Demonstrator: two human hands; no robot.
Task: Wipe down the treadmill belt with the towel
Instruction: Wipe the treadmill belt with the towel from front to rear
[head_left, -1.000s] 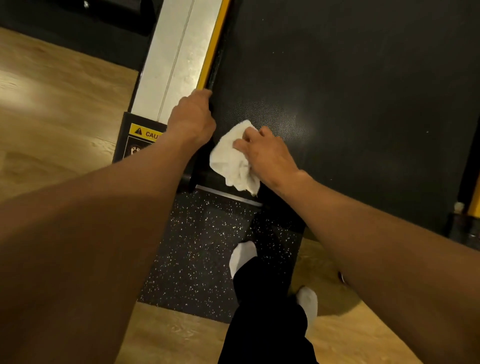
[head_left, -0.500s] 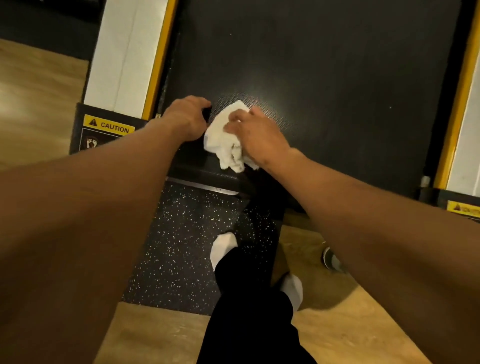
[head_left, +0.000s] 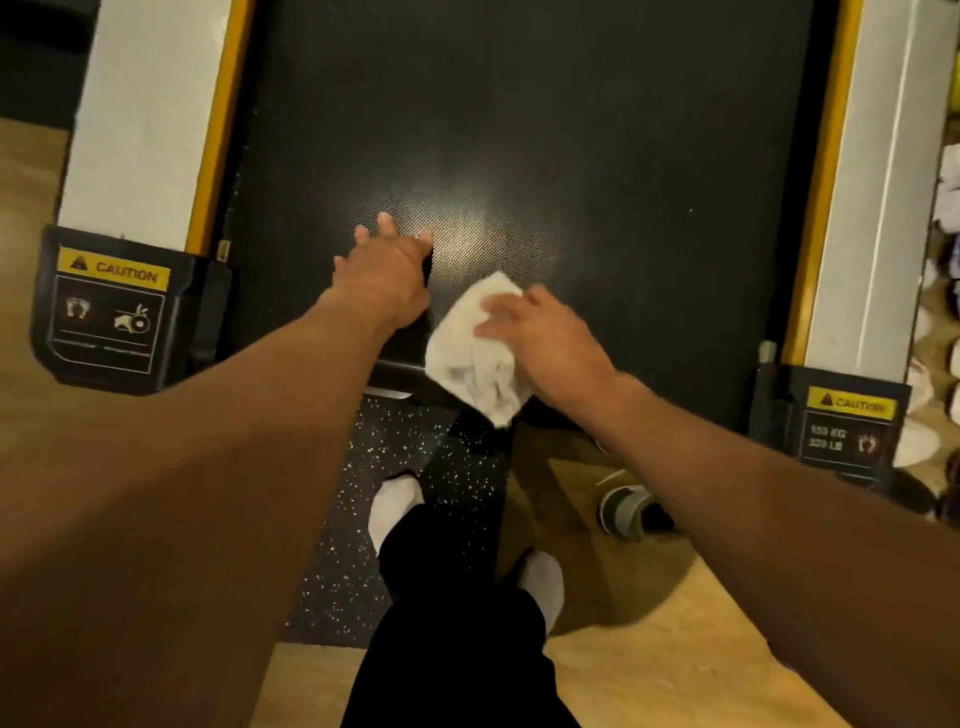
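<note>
The black treadmill belt (head_left: 545, 130) fills the upper middle of the head view. A crumpled white towel (head_left: 475, 358) lies on the belt's rear edge, and part of it hangs over the end roller. My right hand (head_left: 545, 343) presses on the towel from the right, with its fingers curled over the cloth. My left hand (head_left: 387, 270) rests flat on the belt just left of the towel, fingers spread, holding nothing.
White side rails with yellow strips (head_left: 135, 114) (head_left: 862, 182) flank the belt, ending in black caps with caution labels (head_left: 111, 306) (head_left: 841, 426). A speckled black mat (head_left: 415, 478) and wooden floor lie below. My socked feet (head_left: 392, 506) stand there; a shoe (head_left: 626, 509) lies right.
Both hands and the towel have shifted right along the rear edge, from the belt's left side toward its middle. My left hand left the rail end and now lies flat on the belt.
</note>
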